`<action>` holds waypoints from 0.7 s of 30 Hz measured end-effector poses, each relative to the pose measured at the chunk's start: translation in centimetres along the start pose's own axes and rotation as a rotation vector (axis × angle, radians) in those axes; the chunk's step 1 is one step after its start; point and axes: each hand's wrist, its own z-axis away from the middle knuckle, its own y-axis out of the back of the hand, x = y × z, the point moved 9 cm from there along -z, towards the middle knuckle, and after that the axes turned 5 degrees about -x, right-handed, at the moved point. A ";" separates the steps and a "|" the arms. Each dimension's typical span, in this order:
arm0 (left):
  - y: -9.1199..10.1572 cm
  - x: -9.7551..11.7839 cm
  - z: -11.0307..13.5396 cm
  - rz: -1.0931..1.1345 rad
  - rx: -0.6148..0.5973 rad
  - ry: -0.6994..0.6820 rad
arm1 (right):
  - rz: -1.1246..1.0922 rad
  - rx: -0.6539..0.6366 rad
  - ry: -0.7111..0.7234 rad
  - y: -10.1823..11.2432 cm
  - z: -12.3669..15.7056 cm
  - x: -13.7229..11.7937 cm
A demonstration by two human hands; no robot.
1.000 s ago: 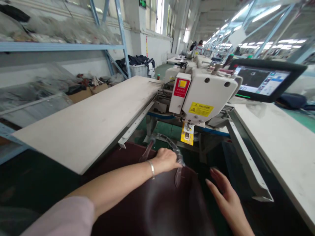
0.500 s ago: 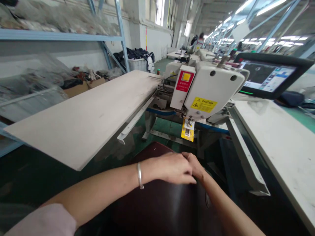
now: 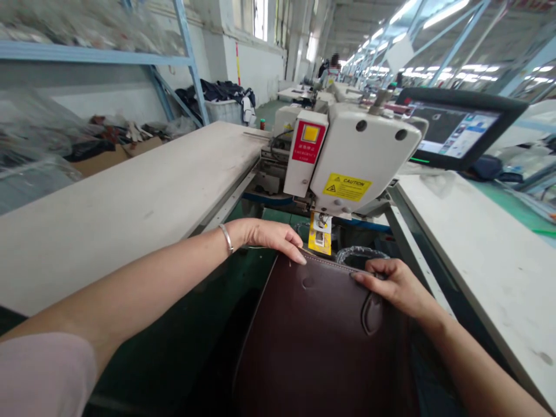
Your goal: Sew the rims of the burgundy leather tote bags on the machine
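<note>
Dark brown, smooth as leather, a bag [image 3: 321, 341] hangs just below and in front of a white machine head [image 3: 369, 150], its zipped top edge [image 3: 334, 263] drawn taut between two hands. The left hand [image 3: 278, 236] pinches one corner, below and left of the machine head; the right hand [image 3: 393, 284] grips the same edge below and right of it, beside a clear-wrapped handle [image 3: 360, 252]. That edge lies near the yellow plate [image 3: 320, 234] under the machine head; whether they touch cannot be told. Open room drops between the bag and the board to the machine head's left; to its right, a metal rail [image 3: 419, 249] runs close by the right hand.

Half a second earlier the hands overlapped above the bag; now they are spread, and the zip shows.

Pale boards [image 3: 165, 191] flank the machine head, a lit monitor [image 3: 460, 124] stands to its right, laden shelving [image 3: 95, 52] lines the wall to its left, and a person [image 3: 332, 72] is well behind it.
</note>
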 end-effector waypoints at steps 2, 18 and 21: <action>1.1 -1.0 -0.6 0.070 0.059 -0.001 | -0.045 -0.029 -0.051 0.6 -1.5 1.1; 9.0 -5.5 -5.2 0.181 0.366 -0.088 | -0.298 -0.057 -0.246 4.0 -10.4 6.9; 9.1 -5.9 -5.5 0.222 0.357 -0.100 | -0.315 -0.053 -0.221 4.6 -11.3 7.6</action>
